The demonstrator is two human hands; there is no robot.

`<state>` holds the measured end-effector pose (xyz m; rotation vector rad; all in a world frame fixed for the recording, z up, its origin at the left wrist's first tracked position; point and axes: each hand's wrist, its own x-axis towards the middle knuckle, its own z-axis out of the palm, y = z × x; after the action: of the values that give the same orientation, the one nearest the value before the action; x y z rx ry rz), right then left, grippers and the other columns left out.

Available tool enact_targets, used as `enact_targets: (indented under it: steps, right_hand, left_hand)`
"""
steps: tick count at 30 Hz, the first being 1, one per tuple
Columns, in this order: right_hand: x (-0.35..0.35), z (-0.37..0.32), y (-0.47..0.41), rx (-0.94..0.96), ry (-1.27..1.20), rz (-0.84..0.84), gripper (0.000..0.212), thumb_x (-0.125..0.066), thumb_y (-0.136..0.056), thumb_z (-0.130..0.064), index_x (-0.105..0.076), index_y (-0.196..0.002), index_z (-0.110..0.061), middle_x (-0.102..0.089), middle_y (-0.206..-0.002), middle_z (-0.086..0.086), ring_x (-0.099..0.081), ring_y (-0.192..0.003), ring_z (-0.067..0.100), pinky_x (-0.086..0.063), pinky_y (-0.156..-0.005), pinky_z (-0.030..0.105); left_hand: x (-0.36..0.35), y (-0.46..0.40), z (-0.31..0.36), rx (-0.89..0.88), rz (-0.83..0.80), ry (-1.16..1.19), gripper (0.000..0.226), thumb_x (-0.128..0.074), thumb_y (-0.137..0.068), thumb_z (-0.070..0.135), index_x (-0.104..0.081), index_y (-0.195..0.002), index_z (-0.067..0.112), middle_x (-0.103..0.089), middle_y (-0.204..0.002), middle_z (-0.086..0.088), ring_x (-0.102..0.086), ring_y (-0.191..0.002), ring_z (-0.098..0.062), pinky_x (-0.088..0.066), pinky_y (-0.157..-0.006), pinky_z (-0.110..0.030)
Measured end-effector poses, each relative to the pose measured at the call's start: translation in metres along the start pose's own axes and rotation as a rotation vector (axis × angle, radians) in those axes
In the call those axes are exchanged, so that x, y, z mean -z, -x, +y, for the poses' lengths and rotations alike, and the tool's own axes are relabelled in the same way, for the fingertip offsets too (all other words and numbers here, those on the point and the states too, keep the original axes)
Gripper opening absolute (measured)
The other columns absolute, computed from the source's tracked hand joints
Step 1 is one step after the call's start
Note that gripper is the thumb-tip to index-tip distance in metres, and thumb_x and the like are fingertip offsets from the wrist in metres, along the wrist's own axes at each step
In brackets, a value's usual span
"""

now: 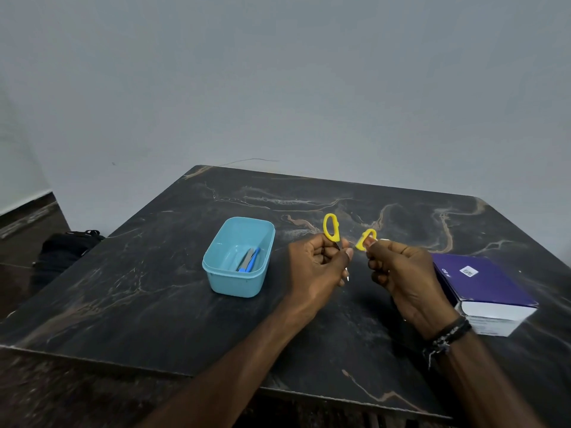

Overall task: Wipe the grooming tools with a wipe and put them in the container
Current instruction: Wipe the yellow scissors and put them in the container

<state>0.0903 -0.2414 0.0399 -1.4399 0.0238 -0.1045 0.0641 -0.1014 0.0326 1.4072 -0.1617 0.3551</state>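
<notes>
Small scissors (332, 227) with yellow handles are held above the dark marble table, their handles spread apart. My left hand (315, 267) grips the blade below the larger yellow loop, with a metal tip poking out under the fingers. My right hand (398, 273) pinches the smaller yellow loop (366, 239). A light blue plastic container (216, 273) stands left of my hands and holds a grey file and a blue tool (249, 260). No wipe is plainly visible; a bit of white shows by my right fingertips.
A purple and white box (485, 288) lies on the table (139, 304) at the right, close to my right wrist. A dark bag (68, 245) sits on the floor beyond the table's left edge. A grey wall rises behind the table.
</notes>
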Motion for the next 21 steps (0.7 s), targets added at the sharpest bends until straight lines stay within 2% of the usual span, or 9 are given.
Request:
enact_targets:
  steps: [3,7,10,13,17,21]
  right_hand:
    - [-0.0007,-0.0014,0.0007,-0.017,-0.011,-0.029,0.013,-0.069,-0.085,-0.015,-0.07,-0.076,-0.005,-0.057,-0.067,0.005,-0.047,-0.059,0.011,-0.038,-0.048,0.02]
    - [0.0034,-0.0023,-0.0023,0.04,-0.09,0.061,0.01,-0.071,-0.083,-0.014,-0.072,-0.079,-0.005,-0.056,-0.071,0.01,-0.045,-0.058,0.01,-0.035,-0.043,0.017]
    - [0.0056,-0.0028,-0.0019,0.031,-0.062,0.024,0.011,-0.069,-0.085,-0.013,-0.072,-0.078,-0.006,-0.054,-0.072,0.01,-0.044,-0.059,0.01,-0.035,-0.043,0.017]
    - [0.0032,-0.0031,-0.0023,0.025,-0.045,0.016,0.013,-0.068,-0.086,-0.015,-0.071,-0.076,-0.007,-0.053,-0.068,0.008,-0.044,-0.057,0.01,-0.035,-0.043,0.017]
    - [0.0018,-0.0039,-0.0034,0.02,-0.12,0.027,0.014,-0.067,-0.085,-0.016,-0.069,-0.079,-0.004,-0.055,-0.072,0.009,-0.046,-0.054,0.008,-0.034,-0.041,0.016]
    - [0.0025,-0.0056,-0.0013,-0.042,-0.183,0.002,0.013,-0.067,-0.082,-0.017,-0.066,-0.083,-0.004,-0.057,-0.071,0.004,-0.05,-0.053,0.006,-0.034,-0.041,0.015]
  left_hand:
    - [0.0014,-0.0009,-0.0002,-0.017,0.031,-0.006,0.003,-0.067,-0.084,-0.002,-0.067,-0.088,-0.002,-0.06,-0.059,-0.013,-0.056,-0.046,-0.011,-0.048,-0.044,-0.024]
    - [-0.0016,-0.0006,0.0,0.001,-0.017,-0.026,0.007,-0.067,-0.084,-0.003,-0.068,-0.086,0.003,-0.058,-0.057,-0.007,-0.053,-0.046,-0.005,-0.044,-0.045,-0.016]
    - [-0.0005,-0.0015,-0.0005,0.037,-0.036,-0.02,0.008,-0.068,-0.083,-0.003,-0.069,-0.088,0.004,-0.057,-0.055,-0.002,-0.052,-0.045,-0.002,-0.042,-0.046,-0.013]
    - [0.0015,-0.003,0.0003,0.058,0.011,0.026,0.008,-0.071,-0.081,0.0,-0.07,-0.088,0.004,-0.062,-0.062,-0.007,-0.053,-0.048,-0.002,-0.043,-0.048,-0.013]
    - [0.0,-0.0039,0.0037,0.118,0.078,0.168,0.022,-0.076,-0.079,0.006,-0.068,-0.098,-0.003,-0.072,-0.08,-0.017,-0.066,-0.063,-0.01,-0.05,-0.052,-0.021]
    - [-0.0014,-0.0026,0.0076,0.172,0.079,0.244,0.032,-0.08,-0.073,0.003,-0.067,-0.102,-0.002,-0.073,-0.093,-0.022,-0.07,-0.078,-0.027,-0.059,-0.065,-0.03]
